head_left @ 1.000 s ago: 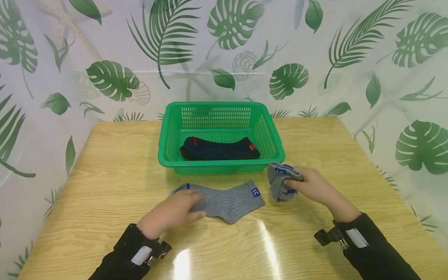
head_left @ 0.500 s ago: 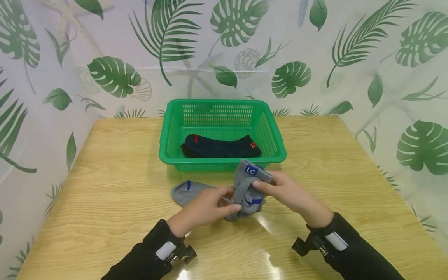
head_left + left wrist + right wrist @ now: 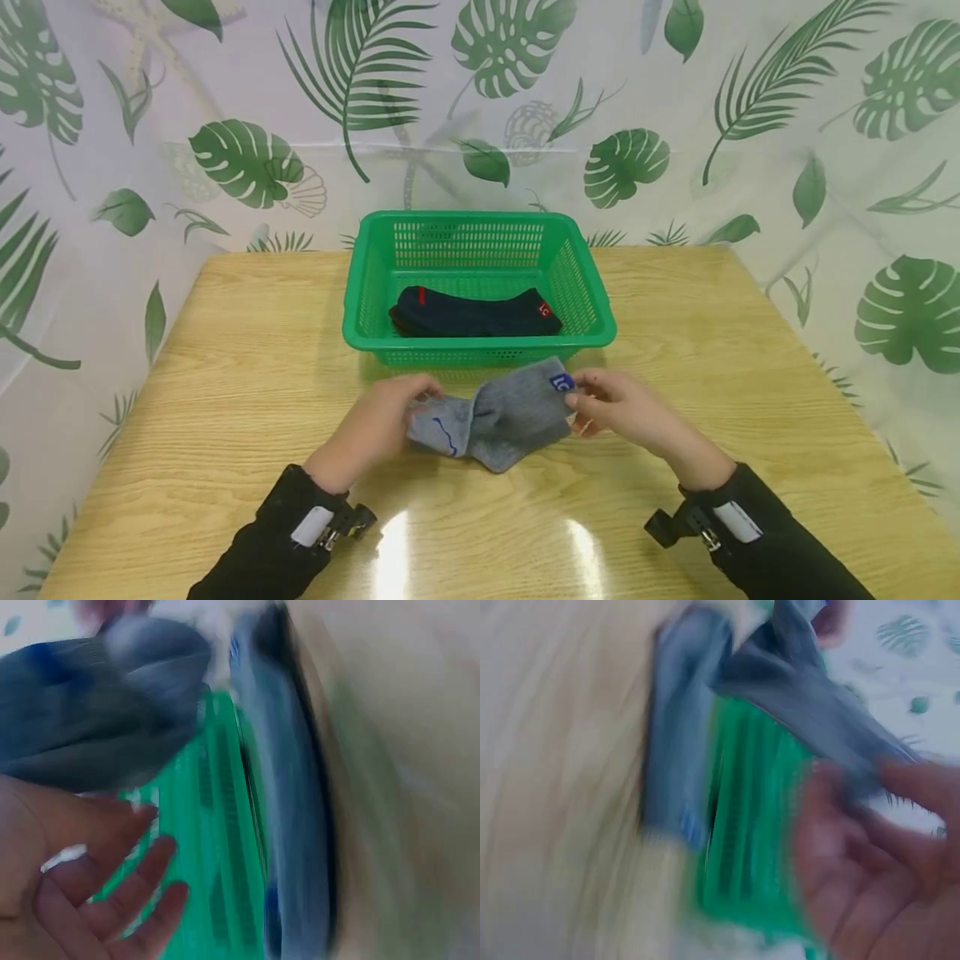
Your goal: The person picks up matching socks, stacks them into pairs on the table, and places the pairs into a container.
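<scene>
Two grey socks (image 3: pixel 495 417) with blue marks lie stacked on the wooden table (image 3: pixel 225 350) just in front of the green basket (image 3: pixel 480 342). My left hand (image 3: pixel 382 421) pinches the toe end of the upper sock at the left. My right hand (image 3: pixel 611 404) pinches its cuff end, by the blue "LC" label (image 3: pixel 561 382), at the right. Both wrist views are blurred; each shows grey sock fabric (image 3: pixel 97 697) (image 3: pixel 817 705) held above the basket (image 3: pixel 217 847) (image 3: pixel 750 817).
A dark navy sock pair (image 3: pixel 476 315) with red marks lies inside the basket. A leaf-patterned curtain (image 3: pixel 150 125) surrounds the table on the far and side edges. Bare tabletop lies to the left, right and front of my hands.
My right hand carried the bunched grey sock leftward over the flat one. Both hands now hold it spread out, left at the toe, right at the cuff.
</scene>
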Demonstrator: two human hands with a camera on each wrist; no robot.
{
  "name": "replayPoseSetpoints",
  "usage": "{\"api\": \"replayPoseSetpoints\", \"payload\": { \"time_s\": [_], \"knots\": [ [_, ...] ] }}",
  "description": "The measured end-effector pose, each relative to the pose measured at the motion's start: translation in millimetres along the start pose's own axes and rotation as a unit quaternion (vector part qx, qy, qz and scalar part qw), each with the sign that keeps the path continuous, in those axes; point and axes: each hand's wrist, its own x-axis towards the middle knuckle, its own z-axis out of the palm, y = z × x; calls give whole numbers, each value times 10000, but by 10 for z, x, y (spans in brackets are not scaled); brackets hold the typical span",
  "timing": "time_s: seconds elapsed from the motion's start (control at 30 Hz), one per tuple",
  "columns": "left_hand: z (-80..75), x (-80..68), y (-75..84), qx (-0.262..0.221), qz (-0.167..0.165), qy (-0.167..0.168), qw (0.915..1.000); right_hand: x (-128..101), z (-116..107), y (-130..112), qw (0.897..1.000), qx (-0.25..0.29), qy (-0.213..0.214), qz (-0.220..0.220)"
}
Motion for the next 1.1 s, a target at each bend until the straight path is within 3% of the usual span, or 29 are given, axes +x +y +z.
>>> {"api": "replayPoseSetpoints", "payload": {
  "time_s": [0.03, 0.1, 0.17, 0.2, 0.33, 0.43, 0.67, 0.83, 1.1],
  "knots": [
    [-43, -14, -33, 148, -165, 23, 9998, 3, -2, 39, 9978, -662, 7, 97],
    [-120, -50, -85, 424, -405, 2, 9983, 12, 9, 113, 9819, -1884, 39, 186],
    [-173, -87, -99, 566, -468, -9, 9973, 28, 35, 158, 9632, -2675, 207, 179],
    [-184, -104, -97, 576, -424, -67, 9974, 42, 50, 175, 9590, -2816, 280, 157],
    [-139, -143, -78, 816, -176, -494, 9953, 132, 143, 214, 9600, -2757, 386, 291],
    [-67, -155, -71, 1134, -261, -695, 9908, 234, 251, 239, 9581, -2776, 486, 507],
    [46, -158, -112, 1473, -537, -436, 9867, 363, 435, 277, 9487, -2984, 703, 770],
    [9, -159, -155, 1068, -609, -467, 9913, 380, 447, 299, 9534, -2887, 509, 710],
    [-340, -96, -169, -236, -1212, -31, 9923, 375, 421, 245, 9537, -2837, 765, 636]
  ]
}}
